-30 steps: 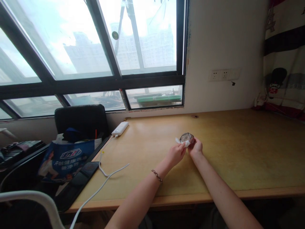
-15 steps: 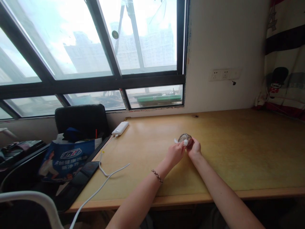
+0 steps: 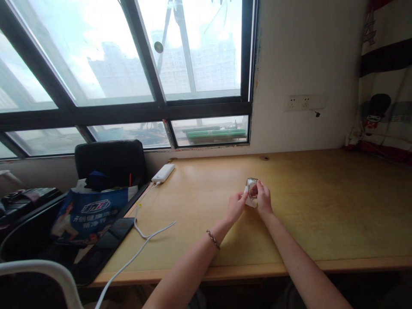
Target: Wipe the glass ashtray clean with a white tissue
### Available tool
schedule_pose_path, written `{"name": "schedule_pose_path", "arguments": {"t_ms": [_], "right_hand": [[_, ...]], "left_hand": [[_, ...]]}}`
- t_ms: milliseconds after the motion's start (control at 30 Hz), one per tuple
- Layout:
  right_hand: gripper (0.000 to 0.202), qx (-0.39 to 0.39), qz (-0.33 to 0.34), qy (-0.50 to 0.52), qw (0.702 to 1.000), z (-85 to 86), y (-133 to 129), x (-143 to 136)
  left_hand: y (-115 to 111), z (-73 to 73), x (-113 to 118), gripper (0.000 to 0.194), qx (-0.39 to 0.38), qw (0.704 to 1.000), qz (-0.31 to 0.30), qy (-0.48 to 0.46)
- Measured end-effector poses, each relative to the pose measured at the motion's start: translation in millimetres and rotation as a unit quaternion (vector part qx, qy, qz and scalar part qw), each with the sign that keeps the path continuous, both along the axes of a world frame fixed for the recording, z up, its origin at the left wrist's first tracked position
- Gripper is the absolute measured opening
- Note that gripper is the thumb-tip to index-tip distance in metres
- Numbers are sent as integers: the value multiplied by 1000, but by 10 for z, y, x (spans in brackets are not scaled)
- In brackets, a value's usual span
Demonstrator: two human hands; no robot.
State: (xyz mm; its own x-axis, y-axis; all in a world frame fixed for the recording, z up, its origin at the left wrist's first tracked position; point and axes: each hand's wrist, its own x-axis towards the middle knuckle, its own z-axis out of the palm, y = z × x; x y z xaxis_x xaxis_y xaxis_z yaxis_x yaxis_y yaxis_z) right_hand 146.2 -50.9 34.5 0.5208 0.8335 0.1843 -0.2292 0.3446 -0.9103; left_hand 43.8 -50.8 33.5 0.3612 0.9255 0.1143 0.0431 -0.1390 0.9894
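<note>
Over the middle of the desk (image 3: 199,244), both my hands meet at a small clear glass (image 3: 252,182), perhaps a cup, with a dark rim line. My right hand (image 3: 264,199) grips its right side, fingers curled round it. Against the left side my left hand (image 3: 237,207) is closed, pinching a white tissue (image 3: 251,203). Part of the tissue shows below the glass, between the hands. Fingers and tissue hide some of the glass.
A white power bank (image 3: 163,173) lies at the desk's left edge, with a white cable (image 3: 153,232) trailing forward. Left of the desk, a blue bag (image 3: 93,214) sits on a black chair (image 3: 109,161). The window (image 3: 202,56) and wall sockets (image 3: 305,102) are behind.
The glass has been turned, so its round opening no longer faces me. My left hand has shifted from over the opening to the left side, and the tissue now shows below.
</note>
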Motion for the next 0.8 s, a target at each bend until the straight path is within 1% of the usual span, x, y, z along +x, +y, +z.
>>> {"name": "schedule_pose_path", "arguments": {"t_ms": [33,100,200,233,300,400,467,600,733,800], "right_hand": [[27,8,-6,-77,997,19,-30,-18],[22,29,-17,-229,973,61,-94,-56],[10,79,-19,-410,908,129,-170,-101],[9,94,-16,-453,886,148,-186,-109],[16,113,-13,-517,849,172,-204,-117],[22,118,-9,-570,813,172,-208,-121],[23,114,-10,-588,801,159,-204,-125],[23,110,-19,-601,792,135,-190,-126],[22,98,-34,-611,785,119,-189,-121],[22,79,-55,-615,782,100,-179,-102]], "left_hand": [[18,-7,9,45,-59,997,-16,-52],[47,-17,14,47,-150,976,-34,-152],[81,-29,-2,46,-213,938,-35,-270],[94,-34,-9,45,-228,926,-34,-301],[124,-49,-19,41,-255,902,-19,-347],[167,-86,-22,31,-272,877,15,-395],[186,-119,-21,27,-265,874,26,-407],[200,-172,-30,32,-245,893,32,-377],[213,-175,-43,42,-269,902,4,-338],[229,-178,-45,42,-278,906,-9,-319]]}}
